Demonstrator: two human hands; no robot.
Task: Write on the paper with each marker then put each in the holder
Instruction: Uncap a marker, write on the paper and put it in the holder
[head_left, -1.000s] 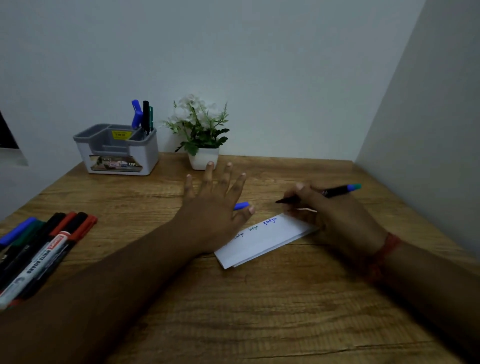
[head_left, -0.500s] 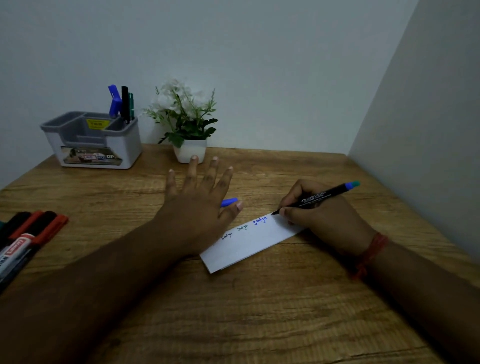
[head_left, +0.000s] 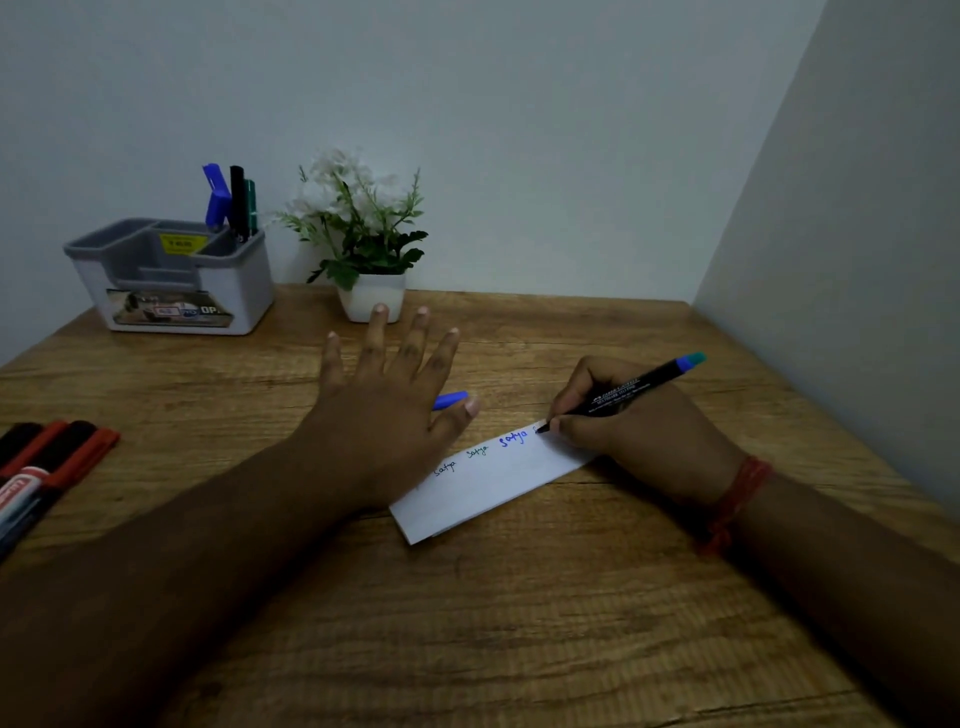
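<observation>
Right hand (head_left: 631, 426) pinches a black marker (head_left: 623, 392) between thumb and curled fingers, its tip touching the far right end of a folded strip of white paper (head_left: 498, 483) on a wooden desk (head_left: 519, 623). The marker's teal tail end points up and away to the right. Left hand (head_left: 384, 410) lies flat with its fingers straight and spread, pressing down on the left part of the paper to steady it. A blue cap (head_left: 451, 400) lies on the desk just past the left thumb, partly hidden under the hand.

Three small handwritten words already sit in a row along the paper, and a fourth looks barely begun under the tip. At the back left of the desk, well apart from both hands, a grey and white holder (head_left: 176, 280) has three markers (head_left: 234, 200) standing upright in its rear right compartment: one blue, one black, one green. That suggests three markers are finished and the fourth is in use.

At the left edge of the desk a cluster of black and red markers (head_left: 47, 467) lies side by side, well apart from the paper, so several seem to be waiting their turn; their exact number cannot be told as they run out of view. A small potted plant (head_left: 363, 249) with white flowers stands beside the holder, just beyond the left fingertips
</observation>
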